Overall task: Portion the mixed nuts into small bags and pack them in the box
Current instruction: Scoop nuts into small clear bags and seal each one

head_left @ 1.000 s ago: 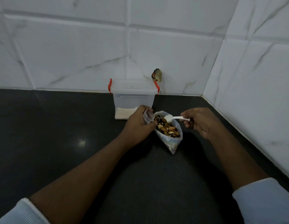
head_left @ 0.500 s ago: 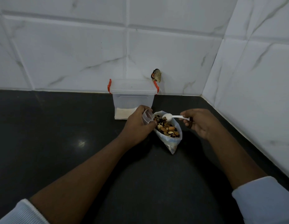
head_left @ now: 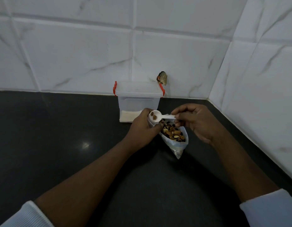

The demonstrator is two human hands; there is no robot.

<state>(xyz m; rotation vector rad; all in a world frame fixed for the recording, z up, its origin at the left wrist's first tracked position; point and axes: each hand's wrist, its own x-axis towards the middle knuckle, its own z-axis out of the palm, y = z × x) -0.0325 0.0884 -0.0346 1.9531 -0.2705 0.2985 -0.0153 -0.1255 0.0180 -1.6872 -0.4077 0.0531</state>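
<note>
An open clear bag of mixed nuts (head_left: 174, 136) lies on the black counter. My left hand (head_left: 142, 128) grips a small clear bag (head_left: 151, 123) by its mouth, just left of the big bag. My right hand (head_left: 191, 122) pinches the handle of a white plastic spoon (head_left: 155, 115). The spoon's bowl holds a few nuts and sits over the small bag's mouth, above my left fingers. A clear plastic box (head_left: 138, 102) with a lid and red clips stands behind my hands against the wall.
A stack of white small bags (head_left: 127, 117) leans at the foot of the box. Tiled walls meet in a corner at the back right. A dark object (head_left: 162, 77) sticks to the wall behind the box. Black counter (head_left: 60, 136) spreads left and toward me.
The spoon has come up out of the big bag with a few nuts and moved left, over the small bag in my left hand. My right hand moved left with it.
</note>
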